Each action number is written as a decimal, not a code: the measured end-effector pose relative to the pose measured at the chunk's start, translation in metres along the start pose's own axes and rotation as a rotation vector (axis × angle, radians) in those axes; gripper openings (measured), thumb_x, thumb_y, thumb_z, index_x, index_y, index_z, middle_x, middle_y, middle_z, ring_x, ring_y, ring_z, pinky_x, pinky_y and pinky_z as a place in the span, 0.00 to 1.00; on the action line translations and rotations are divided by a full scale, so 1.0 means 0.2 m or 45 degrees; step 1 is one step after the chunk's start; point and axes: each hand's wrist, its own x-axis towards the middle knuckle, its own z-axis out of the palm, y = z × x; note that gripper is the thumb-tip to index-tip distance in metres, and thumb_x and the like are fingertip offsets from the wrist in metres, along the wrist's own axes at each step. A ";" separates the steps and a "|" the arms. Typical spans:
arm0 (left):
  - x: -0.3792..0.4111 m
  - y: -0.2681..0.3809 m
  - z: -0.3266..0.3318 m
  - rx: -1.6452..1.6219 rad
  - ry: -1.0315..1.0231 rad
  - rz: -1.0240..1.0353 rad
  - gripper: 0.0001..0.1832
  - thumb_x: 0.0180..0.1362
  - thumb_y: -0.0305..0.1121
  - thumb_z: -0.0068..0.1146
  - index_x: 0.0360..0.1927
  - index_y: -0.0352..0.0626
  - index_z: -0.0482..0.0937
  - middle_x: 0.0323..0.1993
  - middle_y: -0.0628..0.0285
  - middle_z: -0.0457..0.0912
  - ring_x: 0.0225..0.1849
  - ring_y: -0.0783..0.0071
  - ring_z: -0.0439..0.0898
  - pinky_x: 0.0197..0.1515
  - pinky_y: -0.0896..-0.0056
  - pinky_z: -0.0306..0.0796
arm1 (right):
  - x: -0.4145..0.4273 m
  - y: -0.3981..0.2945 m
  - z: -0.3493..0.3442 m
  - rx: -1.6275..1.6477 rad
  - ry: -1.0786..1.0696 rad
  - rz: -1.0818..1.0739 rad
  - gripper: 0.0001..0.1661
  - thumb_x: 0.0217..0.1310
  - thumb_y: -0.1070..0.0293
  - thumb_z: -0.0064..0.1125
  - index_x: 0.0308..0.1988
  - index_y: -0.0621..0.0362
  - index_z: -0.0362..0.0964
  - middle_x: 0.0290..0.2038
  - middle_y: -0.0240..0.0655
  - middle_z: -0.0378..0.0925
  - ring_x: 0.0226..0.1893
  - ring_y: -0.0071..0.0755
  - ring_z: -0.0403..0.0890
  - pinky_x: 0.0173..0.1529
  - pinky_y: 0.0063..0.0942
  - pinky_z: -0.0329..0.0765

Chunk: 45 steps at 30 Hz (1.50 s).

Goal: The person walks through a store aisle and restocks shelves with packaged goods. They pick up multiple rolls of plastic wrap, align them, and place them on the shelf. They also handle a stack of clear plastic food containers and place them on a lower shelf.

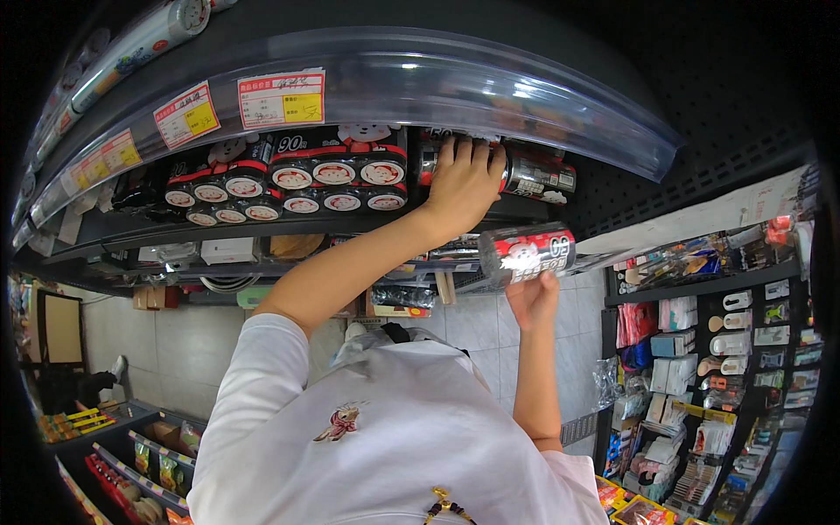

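My right hand [533, 298] holds a roll of black plastic bags [528, 252], its wrapper red, black and white, in front of the shelf. The roll lies roughly sideways above my fingers and thumb. My left hand [464, 187] reaches onto the shelf, its fingers over similar black rolls; whether it grips one is hidden. Another roll [541, 177] lies just right of that hand. To the left, multi-roll packs [339, 174] with round white and red ends stand side by side under the shelf's clear plastic front strip [426, 79].
Price tags [281, 98] hang on the clear strip. Below is a lower shelf with boxes [230, 251] and packaged goods. A perforated black panel [722, 131] rises at the right, with racks of hanging goods [728, 341] beyond it. Display bins [141, 453] stand at lower left on a tiled floor.
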 end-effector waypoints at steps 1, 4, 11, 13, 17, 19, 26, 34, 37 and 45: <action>0.00 0.00 0.00 0.010 0.002 0.007 0.38 0.35 0.47 0.66 0.51 0.39 0.68 0.45 0.51 0.71 0.49 0.57 0.67 0.55 0.51 0.56 | 0.02 -0.02 0.01 0.046 -0.024 0.016 0.36 0.41 0.58 0.61 0.52 0.57 0.62 0.50 0.34 0.70 0.52 0.34 0.70 0.59 0.35 0.64; 0.03 0.02 -0.02 -0.014 -0.098 0.007 0.40 0.35 0.48 0.66 0.52 0.39 0.67 0.46 0.51 0.71 0.50 0.55 0.66 0.55 0.50 0.56 | 0.04 -0.05 0.08 0.221 -0.035 0.045 0.35 0.42 0.60 0.63 0.51 0.60 0.62 0.47 0.37 0.71 0.50 0.36 0.71 0.56 0.35 0.67; 0.08 0.01 0.05 -0.046 -0.044 0.070 0.40 0.35 0.51 0.65 0.53 0.41 0.67 0.46 0.58 0.74 0.50 0.60 0.69 0.53 0.50 0.60 | 0.04 -0.05 0.09 -0.021 -0.012 0.039 0.37 0.41 0.56 0.63 0.52 0.57 0.62 0.50 0.35 0.70 0.51 0.36 0.70 0.57 0.38 0.65; 0.09 0.02 0.05 -0.067 -0.066 0.073 0.38 0.35 0.51 0.65 0.49 0.42 0.69 0.45 0.62 0.75 0.49 0.64 0.70 0.51 0.52 0.62 | 0.03 -0.06 0.08 -0.015 -0.021 0.017 0.35 0.44 0.57 0.62 0.51 0.59 0.62 0.49 0.37 0.70 0.50 0.37 0.71 0.54 0.38 0.68; 0.10 0.01 0.04 -0.096 -0.015 0.073 0.34 0.33 0.52 0.65 0.44 0.44 0.73 0.41 0.65 0.77 0.46 0.70 0.72 0.46 0.57 0.65 | 0.03 -0.06 0.12 0.029 0.028 -0.016 0.31 0.46 0.59 0.62 0.48 0.62 0.63 0.45 0.40 0.73 0.44 0.36 0.75 0.47 0.35 0.74; 0.10 0.01 0.03 -0.090 -0.037 0.076 0.33 0.33 0.52 0.65 0.42 0.43 0.73 0.39 0.63 0.77 0.45 0.69 0.73 0.46 0.58 0.65 | 0.03 -0.05 0.13 0.034 0.044 -0.004 0.31 0.46 0.59 0.62 0.48 0.63 0.63 0.44 0.40 0.73 0.44 0.36 0.75 0.47 0.35 0.74; 0.11 0.00 0.03 -0.146 -0.063 0.140 0.30 0.33 0.47 0.66 0.39 0.39 0.72 0.39 0.59 0.76 0.44 0.64 0.73 0.46 0.60 0.66 | 0.01 -0.05 0.06 0.010 0.029 -0.005 0.34 0.45 0.56 0.61 0.51 0.59 0.62 0.48 0.39 0.71 0.48 0.38 0.73 0.51 0.38 0.71; 0.11 -0.02 0.02 -0.162 -0.110 0.208 0.34 0.36 0.44 0.66 0.46 0.35 0.70 0.44 0.53 0.73 0.48 0.58 0.71 0.53 0.63 0.64 | 0.04 -0.05 0.15 0.041 -0.020 -0.014 0.32 0.47 0.57 0.60 0.50 0.60 0.62 0.47 0.39 0.72 0.45 0.37 0.75 0.48 0.38 0.74; 0.11 -0.07 0.01 -0.376 0.046 0.251 0.33 0.41 0.43 0.64 0.49 0.35 0.69 0.49 0.49 0.71 0.52 0.54 0.69 0.55 0.62 0.62 | 0.06 -0.04 0.15 0.030 -0.024 0.002 0.30 0.47 0.59 0.61 0.49 0.62 0.63 0.44 0.38 0.73 0.42 0.34 0.76 0.45 0.35 0.75; -0.03 -0.07 -0.28 -1.471 -0.123 -0.381 0.25 0.51 0.39 0.58 0.50 0.35 0.69 0.45 0.47 0.75 0.46 0.57 0.76 0.47 0.65 0.69 | 0.12 -0.04 0.14 0.029 -0.099 -0.028 0.26 0.51 0.63 0.57 0.48 0.65 0.63 0.42 0.41 0.74 0.42 0.37 0.76 0.46 0.38 0.75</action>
